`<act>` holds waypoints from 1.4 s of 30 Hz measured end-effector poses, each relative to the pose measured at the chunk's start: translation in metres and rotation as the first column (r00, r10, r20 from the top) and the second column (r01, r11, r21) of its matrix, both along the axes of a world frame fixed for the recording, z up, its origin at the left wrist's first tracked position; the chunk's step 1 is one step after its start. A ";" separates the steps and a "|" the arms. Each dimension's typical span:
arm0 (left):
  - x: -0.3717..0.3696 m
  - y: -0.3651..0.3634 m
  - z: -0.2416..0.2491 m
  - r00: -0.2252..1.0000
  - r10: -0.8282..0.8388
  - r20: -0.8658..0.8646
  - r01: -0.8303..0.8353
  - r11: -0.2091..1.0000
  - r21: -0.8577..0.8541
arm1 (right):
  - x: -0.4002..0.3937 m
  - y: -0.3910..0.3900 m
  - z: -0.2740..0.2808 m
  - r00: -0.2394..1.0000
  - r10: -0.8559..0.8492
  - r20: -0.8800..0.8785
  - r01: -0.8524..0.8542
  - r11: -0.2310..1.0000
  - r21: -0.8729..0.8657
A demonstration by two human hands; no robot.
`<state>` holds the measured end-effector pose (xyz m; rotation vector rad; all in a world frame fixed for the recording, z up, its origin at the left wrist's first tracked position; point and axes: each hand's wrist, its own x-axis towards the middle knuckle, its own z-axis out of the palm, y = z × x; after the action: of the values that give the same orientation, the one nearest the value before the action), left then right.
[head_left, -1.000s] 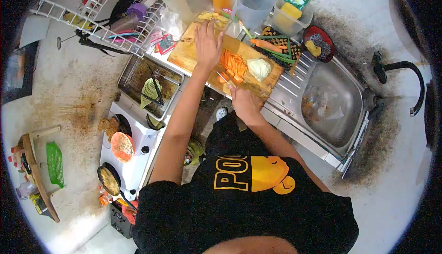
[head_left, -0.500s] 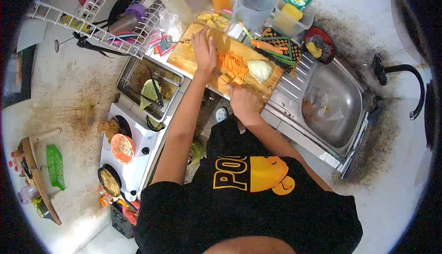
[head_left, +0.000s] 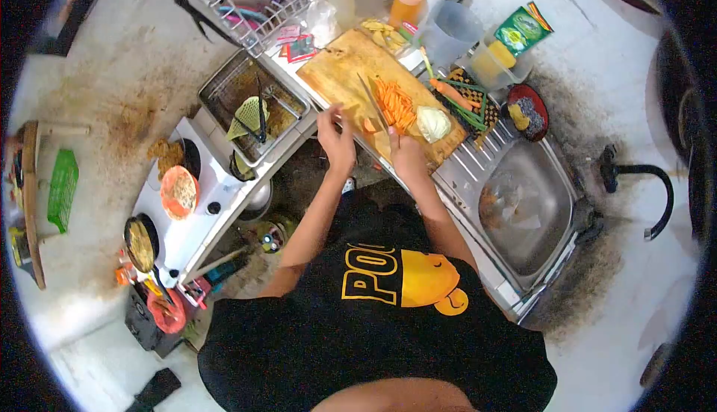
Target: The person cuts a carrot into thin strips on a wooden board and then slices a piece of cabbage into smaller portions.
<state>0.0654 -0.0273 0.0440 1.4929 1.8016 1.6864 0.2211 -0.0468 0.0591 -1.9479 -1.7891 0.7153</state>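
My right hand (head_left: 408, 157) grips a knife (head_left: 371, 101) at the lower edge of the wooden cutting board (head_left: 336, 65). The blade points up and left across the board, beside a pile of carrot strips (head_left: 396, 106). A small orange carrot piece (head_left: 369, 125) lies left of the blade. Near the board's lower left edge is my left hand (head_left: 337, 143), its fingers loosely bent and apart, with nothing visible in them. A pale cut piece of cabbage (head_left: 433, 124) rests on the board, right of the strips.
A metal sink (head_left: 523, 240) with scraps is at right, beneath a black tap (head_left: 665, 195). Whole carrots (head_left: 454, 97) and green stalks lie behind the board. Leftward are a steel fryer basin (head_left: 216, 95) and a stove (head_left: 202, 180) bearing an orange bowl (head_left: 180, 192) and a pan (head_left: 140, 242).
My left hand has come off the board's upper part, down toward its near left edge. The knife has turned and now points up the board. The camera view has shifted.
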 end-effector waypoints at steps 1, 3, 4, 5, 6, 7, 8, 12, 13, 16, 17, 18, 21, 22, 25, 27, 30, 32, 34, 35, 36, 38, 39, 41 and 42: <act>0.000 -0.013 -0.002 0.990 -0.081 0.111 0.096 0.986 -0.138 | -0.001 -0.001 0.003 1.000 0.020 0.007 -0.020 1.000 -0.002; 0.002 -0.023 -0.008 0.963 -0.125 0.239 0.188 0.948 -0.259 | -0.006 -0.003 0.013 1.000 0.021 -0.005 -0.020 0.999 0.032; 0.005 -0.025 -0.013 0.948 -0.137 0.288 0.210 0.948 -0.238 | -0.009 -0.005 0.020 0.999 0.038 -0.001 -0.038 0.999 0.031; 0.007 -0.026 -0.017 0.930 -0.153 0.333 0.233 0.948 -0.215 | -0.011 -0.007 0.028 0.999 0.043 -0.016 -0.042 0.999 0.028; 0.009 -0.025 -0.013 0.947 -0.131 0.293 0.195 0.960 -0.200 | -0.013 -0.009 0.031 0.999 0.044 -0.032 -0.043 0.999 0.023; 0.010 -0.024 -0.009 0.947 -0.123 0.295 0.188 0.961 -0.201 | -0.015 -0.012 0.030 0.998 0.052 -0.030 -0.051 0.998 0.021; 0.011 -0.021 -0.005 0.940 -0.119 0.320 0.189 0.962 -0.196 | -0.017 -0.014 0.030 0.998 0.052 -0.031 -0.051 0.999 0.012; 0.013 -0.015 -0.002 0.951 -0.139 0.275 0.200 0.957 -0.211 | -0.018 -0.019 0.020 0.999 0.037 -0.030 -0.036 0.999 0.034; 0.013 -0.014 -0.002 0.952 -0.135 0.276 0.197 0.957 -0.212 | -0.018 -0.019 0.018 0.999 0.040 -0.029 -0.040 0.999 0.033; 0.016 -0.012 -0.006 0.937 -0.127 0.325 0.213 0.946 -0.246 | -0.019 -0.019 0.012 0.999 0.031 -0.010 -0.031 0.999 0.027; 0.016 -0.011 -0.007 0.937 -0.124 0.328 0.213 0.943 -0.254 | -0.021 -0.019 0.010 0.999 0.025 0.022 -0.026 0.999 0.032; 0.016 -0.010 -0.007 0.936 -0.120 0.330 0.213 0.941 -0.264 | -0.023 -0.019 0.010 0.998 0.019 0.053 -0.021 0.999 0.037; 0.013 -0.009 -0.002 0.902 -0.108 0.417 0.266 0.901 -0.343 | -0.026 -0.020 0.013 0.999 -0.014 0.046 0.011 0.999 0.050; 0.010 -0.004 0.002 0.903 -0.109 0.417 0.268 0.899 -0.345 | -0.027 -0.021 0.017 0.999 -0.016 0.045 0.014 0.999 0.048; 0.001 0.034 0.030 0.995 -0.078 -0.067 0.069 0.989 -0.133 | -0.029 -0.021 0.020 0.994 -0.041 0.104 0.046 0.998 -0.046; 0.004 0.069 0.063 0.940 -0.124 -0.319 0.139 0.990 0.025 | -0.032 -0.023 0.014 0.996 -0.078 -0.030 0.078 0.997 0.004; 0.023 0.108 0.058 0.818 -0.159 -0.552 0.218 0.975 0.042 | -0.034 -0.024 0.018 0.997 -0.067 -0.039 0.067 0.998 -0.017; 0.026 0.115 0.041 0.711 -0.187 -0.678 0.260 0.966 0.007 | -0.035 -0.022 0.024 0.997 -0.068 0.033 0.070 0.995 -0.072; 0.026 0.118 0.031 0.688 -0.310 -0.656 0.291 0.946 -0.142 | -0.036 -0.019 0.027 0.993 -0.069 0.098 0.081 0.989 -0.124; 0.025 0.122 0.026 0.685 -0.314 -0.657 0.294 0.945 -0.144 | -0.037 -0.019 0.028 0.994 -0.074 0.077 0.081 0.992 -0.098; 0.025 0.123 0.023 0.711 -0.315 -0.629 0.308 0.943 -0.125 | -0.037 -0.020 0.027 0.995 -0.077 0.060 0.082 0.994 -0.074; 0.025 0.119 0.015 0.738 -0.325 -0.592 0.322 0.940 -0.114 | -0.038 -0.018 0.024 0.996 -0.065 0.062 0.071 0.992 -0.101; 0.025 0.119 0.010 0.751 -0.358 -0.554 0.334 0.931 -0.148 | -0.038 -0.016 0.022 0.997 -0.050 0.060 0.056 0.992 -0.115; 0.024 0.125 0.003 0.759 -0.391 -0.520 0.354 0.919 -0.173 | -0.040 -0.016 0.021 0.996 -0.049 0.081 0.055 0.996 -0.067; 0.025 0.126 0.005 0.768 -0.376 -0.519 0.355 0.924 -0.143 | -0.040 -0.015 0.019 0.994 -0.045 0.103 0.048 0.999 -0.021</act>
<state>0.0899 0.0985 0.0486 2.2959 1.5928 1.0988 0.1808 -0.0620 0.0782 -2.0687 -1.7952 0.6344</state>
